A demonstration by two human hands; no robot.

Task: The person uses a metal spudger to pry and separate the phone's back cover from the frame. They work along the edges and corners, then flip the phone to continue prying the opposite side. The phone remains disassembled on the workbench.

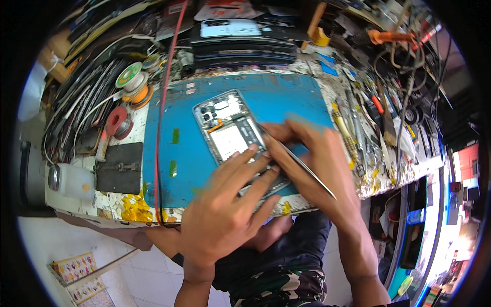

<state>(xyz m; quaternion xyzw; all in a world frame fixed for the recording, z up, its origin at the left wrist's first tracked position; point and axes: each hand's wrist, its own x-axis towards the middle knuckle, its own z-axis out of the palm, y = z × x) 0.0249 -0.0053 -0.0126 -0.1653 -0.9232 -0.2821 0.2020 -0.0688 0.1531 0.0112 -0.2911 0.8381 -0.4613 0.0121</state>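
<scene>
A smartphone [222, 110] with its back cover off lies tilted on a blue work mat [189, 169]. Its camera cluster, an orange flex cable and a white-labelled battery show. Across the phone's lower part my left hand [225, 204] rests with fingers stretched out, covering that end. My right hand [312, 158], partly smeared by motion, is closed at the phone's right edge. In it is a thin, pointed silver metal tool [321, 185], whose far end points toward my right wrist. Its exact kind and the end near the phone are hidden by the fingers.
Solder spools [134, 84] and a pile of phone parts [82, 110] stand left. A red cable [164, 92] crosses the mat's left side. Stacked phone panels [243, 48] sit behind. Screwdrivers and brushes [381, 110] crowd the right. A translucent bottle [74, 180] is near the left edge.
</scene>
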